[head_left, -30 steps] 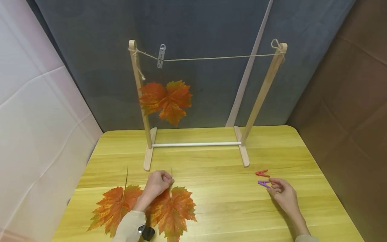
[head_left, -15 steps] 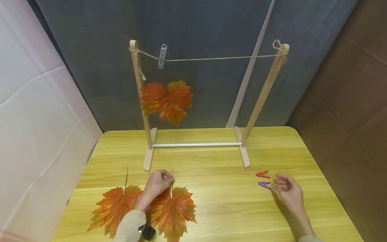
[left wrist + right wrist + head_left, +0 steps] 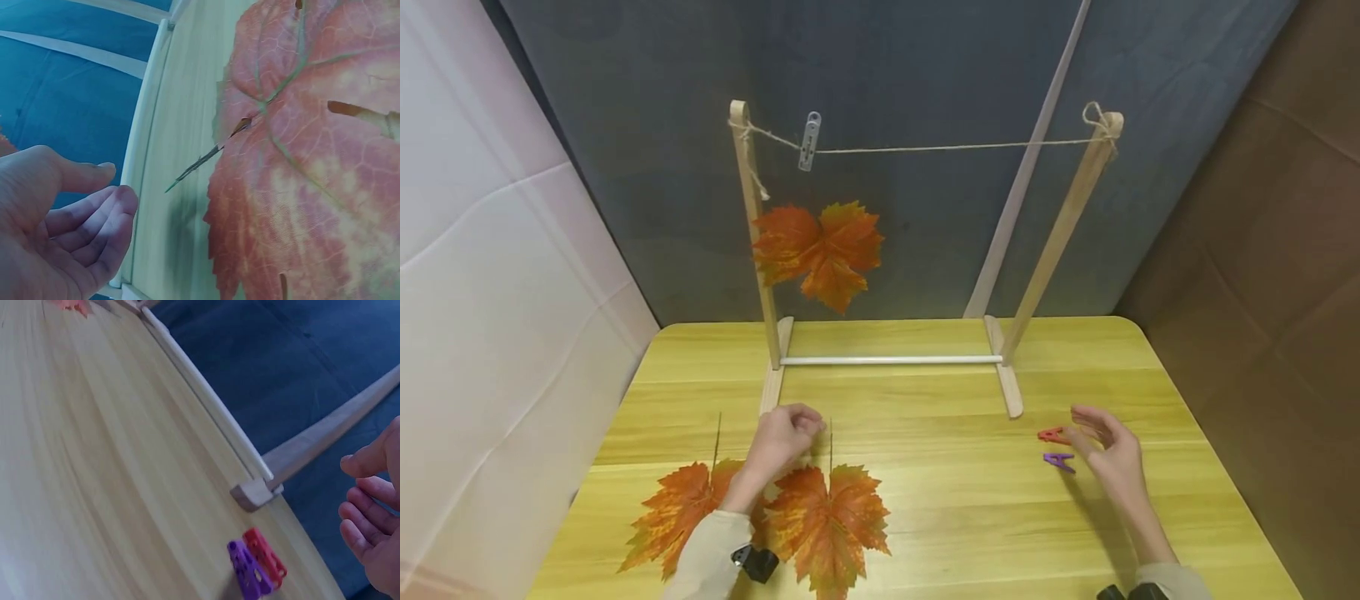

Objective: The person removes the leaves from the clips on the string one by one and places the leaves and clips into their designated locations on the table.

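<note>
While the left hand [image 3: 781, 440] hung near a leaf [image 3: 830, 521], its loosely curved fingers held nothing.
The right hand [image 3: 1114, 454], fingers parted and empty, hovered near a red clip [image 3: 1051, 436].

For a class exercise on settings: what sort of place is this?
Probably a small indoor tabletop set, perhaps for a filmed craft activity: a dark backdrop behind a wood-grain table, which bears a wooden stand strung with twine, an orange maple leaf hanging below it.
</note>
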Tool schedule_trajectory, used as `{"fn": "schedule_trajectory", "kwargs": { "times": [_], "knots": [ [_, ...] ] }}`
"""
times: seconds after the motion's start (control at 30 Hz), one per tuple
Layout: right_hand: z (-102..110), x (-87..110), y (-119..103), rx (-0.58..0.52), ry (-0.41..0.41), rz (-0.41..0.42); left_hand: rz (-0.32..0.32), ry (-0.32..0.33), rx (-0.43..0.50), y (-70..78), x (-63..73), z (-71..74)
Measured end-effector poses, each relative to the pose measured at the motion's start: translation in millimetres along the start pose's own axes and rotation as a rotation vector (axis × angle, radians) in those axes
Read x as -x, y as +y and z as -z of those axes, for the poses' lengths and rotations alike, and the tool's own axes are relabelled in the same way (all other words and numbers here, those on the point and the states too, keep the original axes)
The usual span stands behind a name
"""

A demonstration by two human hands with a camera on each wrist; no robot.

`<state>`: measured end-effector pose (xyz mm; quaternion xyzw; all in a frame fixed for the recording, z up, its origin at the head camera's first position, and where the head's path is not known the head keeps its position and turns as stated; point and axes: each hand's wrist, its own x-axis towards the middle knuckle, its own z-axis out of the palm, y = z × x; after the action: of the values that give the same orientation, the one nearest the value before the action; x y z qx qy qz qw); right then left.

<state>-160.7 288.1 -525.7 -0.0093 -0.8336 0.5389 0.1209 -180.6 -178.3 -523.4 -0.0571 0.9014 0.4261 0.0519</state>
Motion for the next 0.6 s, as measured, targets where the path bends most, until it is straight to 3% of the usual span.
{"fn": "schedule_trajectory", "kwargs": {
  "times": [0.2, 0.4, 0.6],
  "knots": [
    [-11.2, -10.1, -22.4, -0.058, -0.027, 0.107, -0.021, -0.002, 0.010, 1.4, -0.8, -1.2],
    [-23.0, -17.7, -44.5, -0.110, -0.048, 0.185, -0.099, -0.006, 0.002, 3.7, 2.3, -11.1],
    [-35.4, -29.1, -67.6, -0.120, -0.084, 0.248, -0.211, 0.078, 0.020, 21.4, -1.3, 7.9]
  ]
}}
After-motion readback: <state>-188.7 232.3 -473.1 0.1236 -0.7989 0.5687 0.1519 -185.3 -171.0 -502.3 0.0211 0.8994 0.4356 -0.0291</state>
